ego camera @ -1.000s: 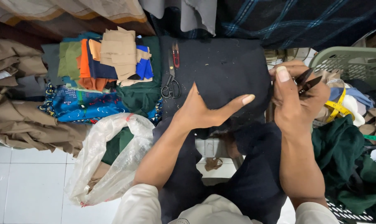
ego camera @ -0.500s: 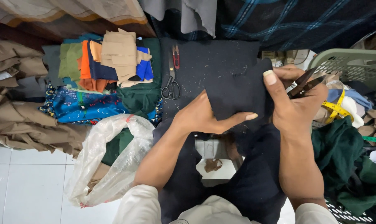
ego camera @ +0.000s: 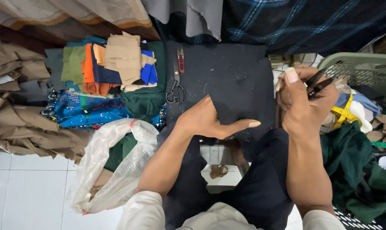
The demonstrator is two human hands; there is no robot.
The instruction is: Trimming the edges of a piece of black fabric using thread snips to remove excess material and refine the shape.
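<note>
A black cloth (ego camera: 227, 81) lies spread in front of me and hangs down over my lap. My left hand (ego camera: 210, 119) rests flat on its near part, fingers together and thumb out to the right. My right hand (ego camera: 305, 100) is raised at the cloth's right edge, closed around a dark pair of scissors (ego camera: 318, 83) whose blades point up and right. A second pair of black scissors (ego camera: 176, 87) and a small red-handled snipper (ego camera: 181, 59) lie on the cloth's left edge, away from both hands.
A stack of cut fabric pieces (ego camera: 116, 64) in tan, orange, blue and green sits at left over a blue patterned cloth (ego camera: 86, 110). A clear plastic bag (ego camera: 107, 166) stands at lower left. A green basket (ego camera: 359, 68) with clothes and a yellow tape measure (ego camera: 342, 115) is at right.
My left hand has lowered from a tilted, lifted pose to lie flat on the black cloth. My right hand with the scissors shifted slightly up and left.
</note>
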